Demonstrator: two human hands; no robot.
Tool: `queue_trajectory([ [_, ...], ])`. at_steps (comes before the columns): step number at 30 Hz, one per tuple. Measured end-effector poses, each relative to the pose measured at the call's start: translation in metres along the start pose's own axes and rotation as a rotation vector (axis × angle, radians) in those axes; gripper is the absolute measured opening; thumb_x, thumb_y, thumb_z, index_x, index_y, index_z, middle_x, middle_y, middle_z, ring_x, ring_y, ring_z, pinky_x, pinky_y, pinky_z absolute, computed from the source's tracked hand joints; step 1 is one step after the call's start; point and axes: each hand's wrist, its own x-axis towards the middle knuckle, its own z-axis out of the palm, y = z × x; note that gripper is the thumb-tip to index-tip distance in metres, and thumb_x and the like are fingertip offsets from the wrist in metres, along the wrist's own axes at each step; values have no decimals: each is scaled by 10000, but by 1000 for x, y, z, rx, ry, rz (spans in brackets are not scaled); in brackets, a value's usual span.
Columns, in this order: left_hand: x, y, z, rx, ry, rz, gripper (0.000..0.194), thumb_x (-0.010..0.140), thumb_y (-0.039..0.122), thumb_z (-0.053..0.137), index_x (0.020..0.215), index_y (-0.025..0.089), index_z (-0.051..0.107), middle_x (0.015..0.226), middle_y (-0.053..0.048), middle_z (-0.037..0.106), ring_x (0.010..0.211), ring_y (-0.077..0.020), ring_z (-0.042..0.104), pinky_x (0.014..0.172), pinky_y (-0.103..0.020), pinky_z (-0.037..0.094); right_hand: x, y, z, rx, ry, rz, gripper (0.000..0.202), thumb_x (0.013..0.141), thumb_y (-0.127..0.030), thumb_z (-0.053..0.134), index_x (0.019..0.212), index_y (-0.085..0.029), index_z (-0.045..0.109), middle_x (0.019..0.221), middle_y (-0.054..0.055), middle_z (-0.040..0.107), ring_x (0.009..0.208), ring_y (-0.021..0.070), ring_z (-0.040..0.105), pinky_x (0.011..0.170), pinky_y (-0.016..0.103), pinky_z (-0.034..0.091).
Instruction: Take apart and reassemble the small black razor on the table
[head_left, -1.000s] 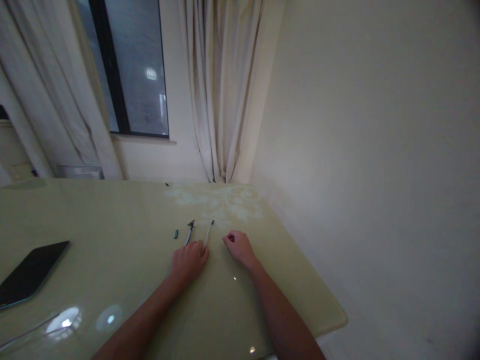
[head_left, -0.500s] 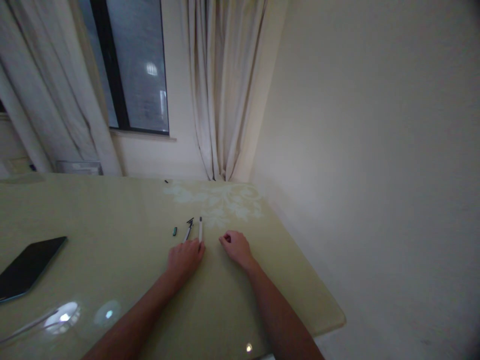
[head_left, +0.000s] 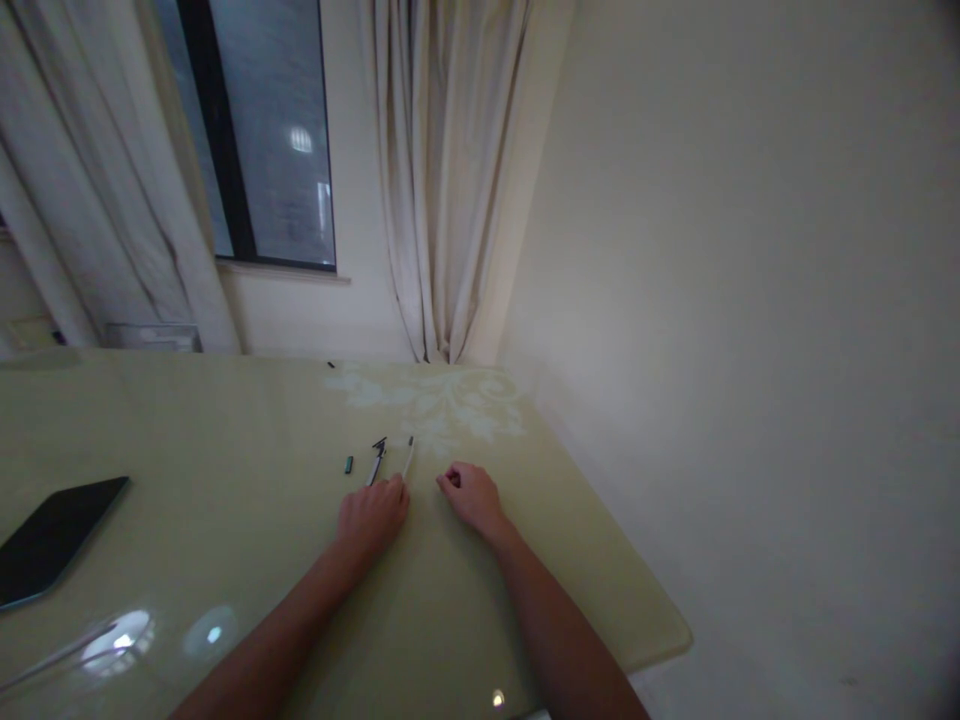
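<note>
My left hand is closed on the lower end of a thin white stick with a dark tip, which points away from me and leans slightly right. Just beyond the same hand lies a dark and silver tool with a crosswise head, its near end at my fingers. A small dark green piece rests on the table to the left of it. My right hand is on the table to the right, fingers curled; whether anything is inside them is hidden.
A dark flat tablet-like object lies on the glossy table at the left, with a pale cable nearer me. A tiny black piece is near the back edge. Curtains, a window and a wall stand behind and to the right.
The white stick has turned in my left hand: it stood nearly straight and looked wider, and now tilts right and looks thinner. My right hand has hardly moved.
</note>
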Motion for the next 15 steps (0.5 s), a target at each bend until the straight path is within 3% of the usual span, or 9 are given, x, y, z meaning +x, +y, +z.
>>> queue_trajectory([
  [7, 4, -25, -15, -94, 74, -128, 518, 1026, 498, 298, 984, 202, 721, 986, -235, 764, 869, -379, 730, 763, -487, 507, 0, 1, 0, 15, -3, -9, 196, 942, -357, 641, 912, -202, 756, 926, 67, 769, 826, 186, 672, 671, 250, 398],
  [11, 6, -38, -17, -80, 88, -175, 510, 1008, 540, 348, 1037, 186, 713, 986, -258, 748, 905, -434, 723, 766, -528, 507, 0, 0, 0, 4, -4, -11, 190, 933, -355, 645, 909, -204, 758, 912, 64, 770, 802, 183, 665, 648, 250, 384],
  [15, 13, -43, -8, -64, 34, -164, 457, 1024, 442, 347, 1088, 173, 711, 993, -236, 747, 948, -424, 722, 798, -509, 513, 1, 0, 1, -1, 2, -9, 188, 933, -356, 646, 906, -205, 754, 907, 63, 771, 799, 181, 668, 652, 248, 386],
])
